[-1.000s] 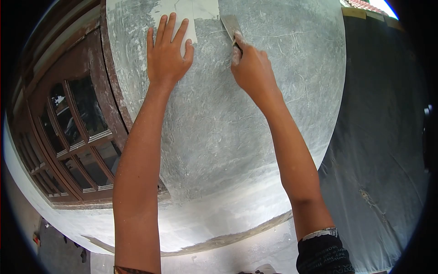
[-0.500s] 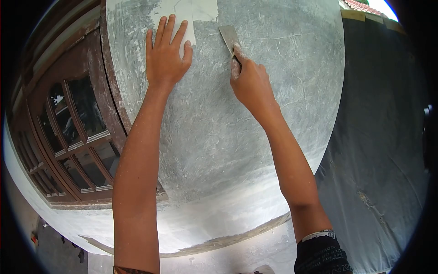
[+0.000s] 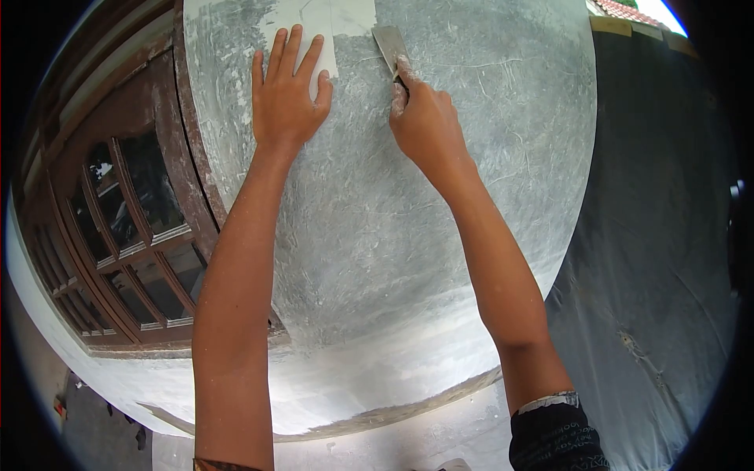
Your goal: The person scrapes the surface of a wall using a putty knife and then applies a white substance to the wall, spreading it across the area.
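Note:
My left hand (image 3: 289,98) lies flat on the grey wall (image 3: 361,228) with its fingers spread, its fingertips over a pale patch (image 3: 349,17). In my right hand (image 3: 424,118) is a putty knife (image 3: 389,45), held by its handle with the blade pointing up. The blade's top corner is close to the lower right edge of the pale patch. White residue covers the thumb and index finger of that hand. Most of the handle is hidden by my fingers.
A brown wooden window with glass panes (image 3: 137,228) is set in the wall at the left. Dark sheeting (image 3: 652,220) hangs to the right of the wall. A whitish band (image 3: 377,377) runs along the wall's lower part, and red roof tiles (image 3: 624,9) show at the upper right.
My right hand has moved the putty knife up and slightly left, toward the pale patch. My left hand stays in the same place on the wall.

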{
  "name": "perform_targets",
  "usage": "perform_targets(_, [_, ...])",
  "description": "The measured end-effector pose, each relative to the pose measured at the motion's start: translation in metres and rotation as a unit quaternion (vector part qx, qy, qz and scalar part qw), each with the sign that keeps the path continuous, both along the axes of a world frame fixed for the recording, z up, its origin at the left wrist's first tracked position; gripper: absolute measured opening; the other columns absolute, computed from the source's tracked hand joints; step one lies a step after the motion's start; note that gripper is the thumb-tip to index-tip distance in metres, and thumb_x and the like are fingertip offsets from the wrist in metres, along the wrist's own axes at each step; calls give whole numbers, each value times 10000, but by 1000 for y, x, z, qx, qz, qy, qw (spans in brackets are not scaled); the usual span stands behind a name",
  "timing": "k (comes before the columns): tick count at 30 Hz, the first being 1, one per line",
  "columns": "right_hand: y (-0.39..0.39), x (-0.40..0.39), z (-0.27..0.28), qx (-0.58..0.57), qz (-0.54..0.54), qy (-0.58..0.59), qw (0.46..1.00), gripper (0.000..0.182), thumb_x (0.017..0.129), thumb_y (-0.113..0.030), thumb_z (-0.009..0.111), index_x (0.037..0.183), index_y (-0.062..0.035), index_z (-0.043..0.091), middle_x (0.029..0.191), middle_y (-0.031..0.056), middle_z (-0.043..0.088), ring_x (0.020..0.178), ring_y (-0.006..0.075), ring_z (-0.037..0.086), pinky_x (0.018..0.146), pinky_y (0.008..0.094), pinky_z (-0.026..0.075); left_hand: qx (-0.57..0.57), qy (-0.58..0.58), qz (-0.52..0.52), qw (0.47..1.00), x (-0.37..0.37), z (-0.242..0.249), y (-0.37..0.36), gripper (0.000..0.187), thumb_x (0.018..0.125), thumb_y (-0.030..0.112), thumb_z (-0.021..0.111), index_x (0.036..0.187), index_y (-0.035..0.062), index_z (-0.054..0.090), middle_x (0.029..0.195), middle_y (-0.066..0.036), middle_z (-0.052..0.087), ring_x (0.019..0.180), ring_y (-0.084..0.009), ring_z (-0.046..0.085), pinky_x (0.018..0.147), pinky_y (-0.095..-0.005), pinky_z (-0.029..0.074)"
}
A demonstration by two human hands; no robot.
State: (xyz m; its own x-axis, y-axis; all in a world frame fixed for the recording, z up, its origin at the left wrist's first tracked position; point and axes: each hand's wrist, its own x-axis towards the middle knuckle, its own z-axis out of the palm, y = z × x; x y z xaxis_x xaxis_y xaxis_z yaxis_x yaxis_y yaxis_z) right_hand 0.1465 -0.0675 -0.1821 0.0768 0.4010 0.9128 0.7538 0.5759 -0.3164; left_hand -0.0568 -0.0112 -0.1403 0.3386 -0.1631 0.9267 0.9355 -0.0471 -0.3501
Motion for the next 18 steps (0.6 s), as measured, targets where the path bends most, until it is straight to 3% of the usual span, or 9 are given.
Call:
perform_targets(5, [-7,-3,-25,-22,-1,-3,1000,481,995,-166,536,1467,-73,533,860,308,700,830,504,695,762,574,564,1,0,-4,1000,-1,0,1,546,967,317,545,1505,226,531,1615,-62,426,1539,-229,306,1276,-506,162])
perform_targets(11, [2,-3,4,25,30,22,999,412,1001,-147,549,1386,-10,603,870,341,667,820,498,676,785,552,533,0,0,4,1000,0,1,0,553,968,328,541,1511,228,524,1616,-58,424,1539,-227,304,1279,-500,154])
perform_targets(18, [-6,-7,-10,2,-4,6,1000,417,1000,-146,543,1386,4,598,873,338,676,816,500,678,793,542,537,-1,-3,-18,1000,1,2,-1,552,979,291,552,1526,236,509,1634,-58,400,1538,-233,308,1268,-503,169])
